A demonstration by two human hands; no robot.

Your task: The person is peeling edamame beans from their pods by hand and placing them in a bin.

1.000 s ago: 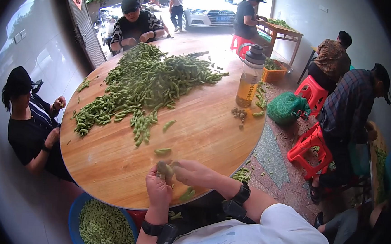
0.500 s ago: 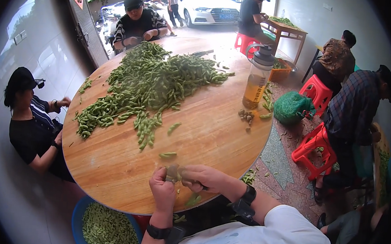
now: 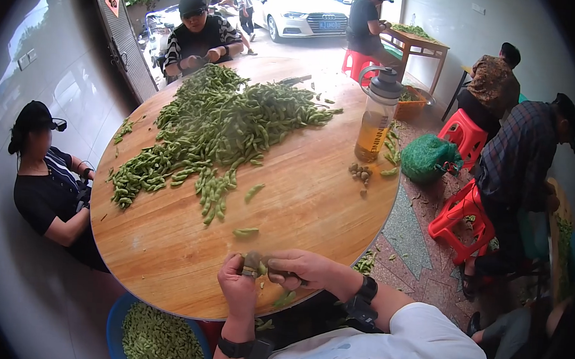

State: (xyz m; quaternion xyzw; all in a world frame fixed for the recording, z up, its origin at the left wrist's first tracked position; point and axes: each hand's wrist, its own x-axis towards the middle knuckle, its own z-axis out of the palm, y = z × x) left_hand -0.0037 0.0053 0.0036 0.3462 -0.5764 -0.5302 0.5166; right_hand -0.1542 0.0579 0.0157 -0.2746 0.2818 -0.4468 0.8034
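Observation:
At the near edge of the round wooden table (image 3: pixel 162 251), my two hands meet. My left hand (image 3: pixel 236 284) is closed, its thumb and forefinger pinching around a small green soybean pod (image 3: pixel 263 270), mostly hidden by fingers. Brownish-grey covers seem to wrap some fingertips. From the right, my right hand (image 3: pixel 298 267) is closed in a pinch on the same pod. A loose pod (image 3: pixel 246 232) lies just beyond my hands, and another pod (image 3: pixel 284 297) rests near the table edge below the right one. Farther off spreads a big heap of green pods (image 3: pixel 232 119).
A blue basin (image 3: pixel 113 327) of shelled beans stands below the table's near left edge. On the table's right are a tall bottle of amber liquid (image 3: pixel 375 122) and small brown lumps (image 3: pixel 360 172). People sit left and across. Red stools (image 3: pixel 461 222) and a green net sack (image 3: pixel 431 158) stand right.
Between my fingertips more of the green pod now shows; my hands have shifted slightly. The person at left has drawn a hand back from the table edge and turned their head.

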